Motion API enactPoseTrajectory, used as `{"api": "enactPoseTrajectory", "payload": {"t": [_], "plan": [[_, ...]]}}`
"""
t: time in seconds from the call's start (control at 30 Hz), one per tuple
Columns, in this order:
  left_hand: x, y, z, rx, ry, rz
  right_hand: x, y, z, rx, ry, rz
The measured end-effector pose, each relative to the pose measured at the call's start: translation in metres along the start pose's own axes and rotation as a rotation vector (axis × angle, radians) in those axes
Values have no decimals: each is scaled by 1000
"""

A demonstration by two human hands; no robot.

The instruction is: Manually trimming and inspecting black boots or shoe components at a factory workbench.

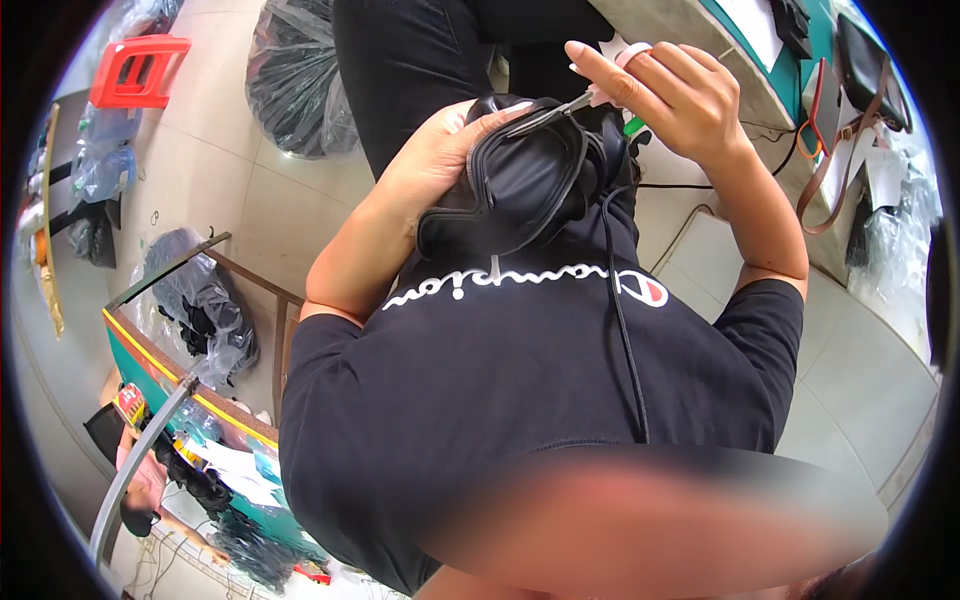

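My left hand (pixel 450 150) grips a black leather-like piece (pixel 520 185) by its upper left edge, thumb on top. The piece has a curved, raised rim and rests against my lap and shirt front. In my right hand (pixel 685 100) is a pair of small scissors (pixel 578 103) with pale pink handles, its metal blades pointing left at the piece's top edge. A finger passes through one handle loop, and the index finger is stretched out. Something green shows under that hand. Whether the blades touch the material, I cannot tell.
A table edge (pixel 700 35) runs along the upper right, with a brown-strapped bag (pixel 870 75) beyond. A black plastic sack (pixel 300 80) and a red stool (pixel 140 72) stand at the upper left. Another person (pixel 145 480) is by a green-topped table at the lower left.
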State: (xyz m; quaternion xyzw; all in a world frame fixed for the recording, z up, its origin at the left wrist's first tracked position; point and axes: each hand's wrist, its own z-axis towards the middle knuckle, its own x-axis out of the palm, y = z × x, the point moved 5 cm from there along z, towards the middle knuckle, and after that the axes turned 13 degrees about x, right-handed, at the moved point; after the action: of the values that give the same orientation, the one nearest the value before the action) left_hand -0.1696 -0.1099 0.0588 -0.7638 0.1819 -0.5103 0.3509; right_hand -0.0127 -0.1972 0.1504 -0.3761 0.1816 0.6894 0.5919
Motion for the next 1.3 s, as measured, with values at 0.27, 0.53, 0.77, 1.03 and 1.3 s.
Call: {"api": "enactPoseTrajectory", "payload": {"t": [0.27, 0.53, 0.77, 1.03, 1.3], "plan": [[-2, 12, 0, -33, 51, -17, -3, -3, 1, -20, -73, -68], [-2, 20, 1, -143, 65, -223, -2, -2, 2, -79, -78, -61], [0, 20, -3, -199, -28, -339, -3, -3, 1, -111, -85, -80], [4, 23, -2, -232, 33, -326, -1, 0, 4, -94, -59, -17], [33, 5, -14, -190, -76, -249, 4, 3, 8, -104, -48, 5]]}}
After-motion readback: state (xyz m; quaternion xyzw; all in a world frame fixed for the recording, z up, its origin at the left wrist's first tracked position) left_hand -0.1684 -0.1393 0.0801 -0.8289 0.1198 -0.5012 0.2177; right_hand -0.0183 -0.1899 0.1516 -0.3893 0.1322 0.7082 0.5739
